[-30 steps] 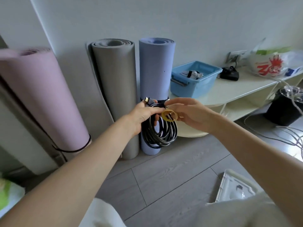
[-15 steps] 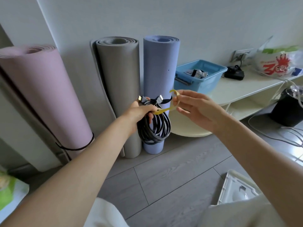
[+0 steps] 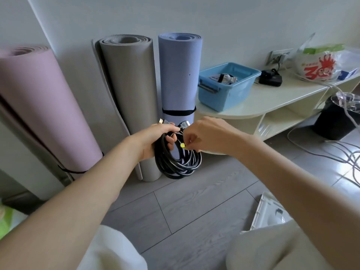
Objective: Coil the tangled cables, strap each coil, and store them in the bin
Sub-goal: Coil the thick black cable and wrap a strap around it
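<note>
The left hand [image 3: 155,140] is curled round the top of the black cable coil [image 3: 178,159], fingers threaded through the loops, so the bundle hangs below the fist with its two plug ends [image 3: 173,123] poking up above the knuckles. The right hand [image 3: 204,134] sits just beside it at the top of the coil, thumb and fingertips pinching a small yellow strap [image 3: 183,145]; how far the strap has gone round the strands is hard to tell, since the hand hides most of it.

The coil hangs in front of the lower part of the blue mat [image 3: 180,75]. It looks fairly light but springy: a thick, glossy, rather stiff cable whose loops would likely spread or slide apart if the grip eased. The best hold is where the left hand has it, right at the gathered strands beside the strap point, not on the plugs.

The blue bin [image 3: 224,98], to the right of the blue mat on the pale shelf [image 3: 282,98], already holds something.
</note>
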`<state>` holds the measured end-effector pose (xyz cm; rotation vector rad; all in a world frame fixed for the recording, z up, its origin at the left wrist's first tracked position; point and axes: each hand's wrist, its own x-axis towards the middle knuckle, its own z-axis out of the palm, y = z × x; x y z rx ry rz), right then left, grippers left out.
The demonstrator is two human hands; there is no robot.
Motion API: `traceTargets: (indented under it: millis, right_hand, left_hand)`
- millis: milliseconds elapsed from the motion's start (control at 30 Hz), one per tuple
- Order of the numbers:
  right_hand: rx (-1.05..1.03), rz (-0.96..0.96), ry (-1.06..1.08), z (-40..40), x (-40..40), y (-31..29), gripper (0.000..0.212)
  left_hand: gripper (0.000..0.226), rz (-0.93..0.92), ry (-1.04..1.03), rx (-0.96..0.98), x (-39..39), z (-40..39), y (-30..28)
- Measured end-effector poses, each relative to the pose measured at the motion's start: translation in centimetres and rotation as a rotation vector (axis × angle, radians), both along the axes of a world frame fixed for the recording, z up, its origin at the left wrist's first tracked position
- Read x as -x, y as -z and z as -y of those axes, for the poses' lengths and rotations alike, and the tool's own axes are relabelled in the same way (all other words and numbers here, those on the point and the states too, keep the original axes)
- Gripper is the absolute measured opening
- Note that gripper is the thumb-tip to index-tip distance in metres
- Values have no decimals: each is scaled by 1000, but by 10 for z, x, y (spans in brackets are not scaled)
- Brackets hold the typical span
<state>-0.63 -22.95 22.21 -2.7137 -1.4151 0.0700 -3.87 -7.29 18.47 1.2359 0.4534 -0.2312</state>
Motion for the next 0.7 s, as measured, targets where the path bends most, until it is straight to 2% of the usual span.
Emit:
traceTargets:
  millis: [133,267,333,400,533,600,700]
  right_hand:
    - [35,249,28,-8,-1,14,19]
    - [-72,281,39,-7,-11,18,11]
    - [-171,311,47,-6,-14,20,25]
    - [-240,328,89,-4,-18,22,44]
    - [-176,341,153,-3,-21,23,67]
    - [-116,247,115,-2,-22,25,61]
    - [-106,115,122,-1,-19,27,41]
  left_hand:
    - [20,21,57,127,-1,7,-5]
    - [32,24,90,194,-2,11,-9]
    - [34,19,102,230,-1,11,-10]
    - [26,3,114,235,1,11,-11]
    - [14,-21,171,147,4,9,-10]
    - [14,-51,244,87,6,10,-9]
    - [16,-84,305,29,7,10,-8]
